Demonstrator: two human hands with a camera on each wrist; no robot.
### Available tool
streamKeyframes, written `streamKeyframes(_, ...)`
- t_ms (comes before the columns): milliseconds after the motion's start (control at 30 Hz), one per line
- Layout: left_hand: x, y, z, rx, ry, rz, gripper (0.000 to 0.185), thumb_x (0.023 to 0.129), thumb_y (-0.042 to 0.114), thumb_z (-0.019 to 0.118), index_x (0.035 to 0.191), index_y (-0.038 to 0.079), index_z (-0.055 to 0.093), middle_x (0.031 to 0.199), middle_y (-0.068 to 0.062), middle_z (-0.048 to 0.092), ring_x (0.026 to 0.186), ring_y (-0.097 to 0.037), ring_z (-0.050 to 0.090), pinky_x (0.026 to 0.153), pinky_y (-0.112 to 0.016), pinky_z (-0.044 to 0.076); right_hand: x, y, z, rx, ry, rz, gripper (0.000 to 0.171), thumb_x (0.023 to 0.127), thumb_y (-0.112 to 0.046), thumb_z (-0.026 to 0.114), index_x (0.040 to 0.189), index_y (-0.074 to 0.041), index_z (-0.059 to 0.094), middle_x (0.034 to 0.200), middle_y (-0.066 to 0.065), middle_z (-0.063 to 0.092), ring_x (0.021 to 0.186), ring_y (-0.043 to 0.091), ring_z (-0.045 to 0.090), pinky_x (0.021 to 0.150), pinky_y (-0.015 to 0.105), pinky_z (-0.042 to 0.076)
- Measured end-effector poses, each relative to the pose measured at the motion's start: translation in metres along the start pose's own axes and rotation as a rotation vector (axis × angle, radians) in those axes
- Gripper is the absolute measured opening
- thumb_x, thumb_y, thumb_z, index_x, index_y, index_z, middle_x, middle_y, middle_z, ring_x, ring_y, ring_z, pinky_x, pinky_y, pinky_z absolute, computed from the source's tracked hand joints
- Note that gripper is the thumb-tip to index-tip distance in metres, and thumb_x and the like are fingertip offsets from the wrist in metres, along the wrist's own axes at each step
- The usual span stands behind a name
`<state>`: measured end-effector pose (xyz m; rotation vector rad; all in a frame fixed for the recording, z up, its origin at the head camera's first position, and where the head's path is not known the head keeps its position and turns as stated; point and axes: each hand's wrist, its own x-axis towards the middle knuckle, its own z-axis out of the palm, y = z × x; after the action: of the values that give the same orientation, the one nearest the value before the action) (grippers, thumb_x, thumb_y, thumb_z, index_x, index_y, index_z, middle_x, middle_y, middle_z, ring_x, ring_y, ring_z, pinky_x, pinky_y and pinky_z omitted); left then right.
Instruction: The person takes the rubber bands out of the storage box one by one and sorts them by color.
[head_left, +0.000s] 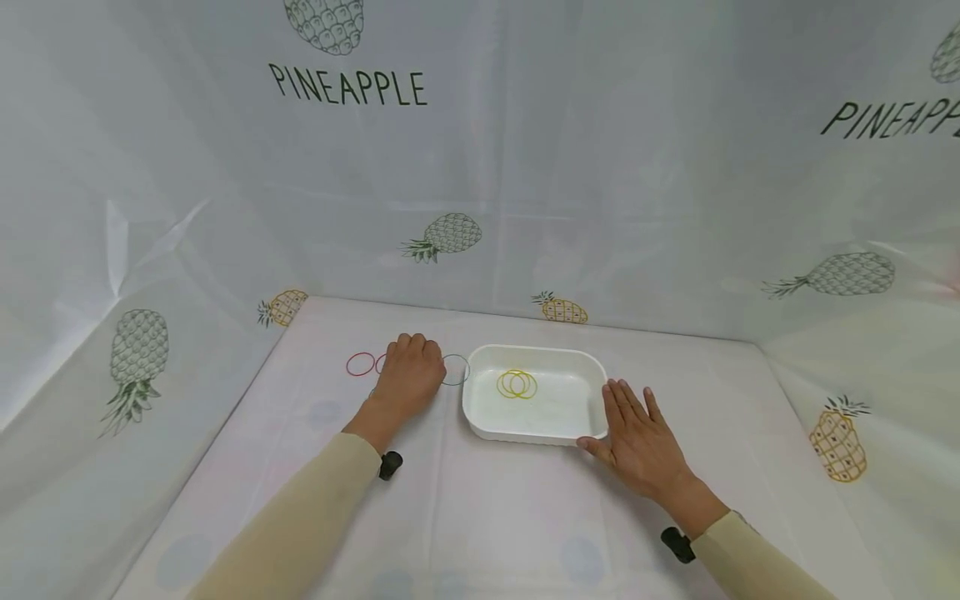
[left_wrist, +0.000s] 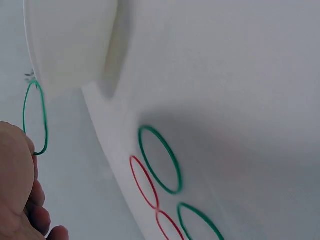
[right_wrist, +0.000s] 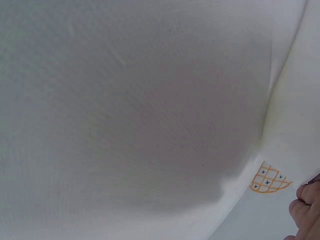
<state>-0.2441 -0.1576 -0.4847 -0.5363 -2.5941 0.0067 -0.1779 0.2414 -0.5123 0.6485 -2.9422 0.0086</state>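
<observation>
While left hand [head_left: 408,375]: fingers curled over rings on the tabletop [head_left: 480,517], grip hidden, can't tell
Right hand [head_left: 637,437]: flat, fingers straight, steadying white tray [head_left: 480,417]
Risk: thin green ring [head_left: 454,369] probably slips, or tray gets nudged

The rounded white plastic tray [head_left: 480,417] looks smooth with a soft sheen on its rim and walls. The thin yellow rubber rings [head_left: 517,384] inside it, and the thin red [left_wrist: 144,182] and green rubber rings [left_wrist: 160,159] beside it, look smooth and matt. The tabletop [head_left: 487,517] wears a white, faintly glossy, creased sheet, and the pineapple-printed backdrop [head_left: 600,167] has the same sheen. The beige sleeves [head_left: 300,517] look like matt cloth.
</observation>
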Motion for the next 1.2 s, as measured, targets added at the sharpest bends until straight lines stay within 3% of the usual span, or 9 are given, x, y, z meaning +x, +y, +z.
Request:
streamKeyframes(100, -0.009, -0.011, -0.001, -0.009, 0.006, -0.011, 0.030, 0.093, 0.007, 0.070, 0.073, 0.007, 0.048, 0.072, -0.005, 0.036, 0.070, -0.024, 0.030, 0.066, -0.031, 0.018, 0.000, 0.000, 0.000, -0.003, 0.004, -0.001, 0.099, 0.103, -0.070, 0.046, 0.160, 0.010, 0.030, 0.168, 0.027, 0.030, 0.159, 0.042, 0.026, 0.128, 0.062, 0.012)
streamKeyframes(300, -0.028, -0.035, 0.000, -0.030, -0.045, -0.078, 0.025, 0.093, -0.001, 0.063, 0.074, 0.005, 0.048, 0.074, -0.009, 0.041, 0.072, -0.029, 0.037, 0.065, -0.036, 0.028, 0.000, 0.000, 0.000, -0.001, 0.003, 0.007, 0.099, 0.103, -0.070, 0.046, 0.160, 0.010, 0.029, 0.168, 0.027, 0.031, 0.159, 0.042, 0.026, 0.128, 0.062, 0.012)
streamKeyframes(733, -0.078, -0.096, -0.017, -0.018, -0.126, -0.200, 0.019, 0.097, 0.009, 0.060, 0.083, -0.001, 0.054, 0.079, -0.014, 0.047, 0.077, -0.035, 0.042, 0.067, -0.044, 0.037, 0.000, 0.001, 0.002, 0.001, 0.023, -0.007, 0.099, 0.103, -0.070, 0.045, 0.160, 0.010, 0.030, 0.167, 0.028, 0.033, 0.159, 0.042, 0.027, 0.128, 0.062, 0.012)
streamKeyframes(1000, -0.095, -0.110, -0.024, -0.033, -0.258, -0.281, 0.020, 0.097, 0.009, 0.060, 0.082, -0.001, 0.052, 0.080, -0.014, 0.047, 0.080, -0.037, 0.042, 0.068, -0.046, 0.037, 0.000, 0.001, 0.001, 0.002, 0.015, -0.004, 0.100, 0.103, -0.070, 0.046, 0.160, 0.010, 0.030, 0.167, 0.028, 0.032, 0.158, 0.042, 0.028, 0.128, 0.062, 0.013)
streamKeyframes(1200, -0.099, -0.115, -0.015, -0.049, -0.308, -0.329, 0.021, 0.099, 0.010, 0.057, 0.082, -0.002, 0.051, 0.082, -0.016, 0.048, 0.080, -0.038, 0.042, 0.069, -0.047, 0.037, 0.000, 0.001, 0.001, 0.002, 0.004, 0.004, 0.100, 0.102, -0.071, 0.046, 0.160, 0.010, 0.029, 0.168, 0.027, 0.031, 0.159, 0.042, 0.026, 0.129, 0.062, 0.012)
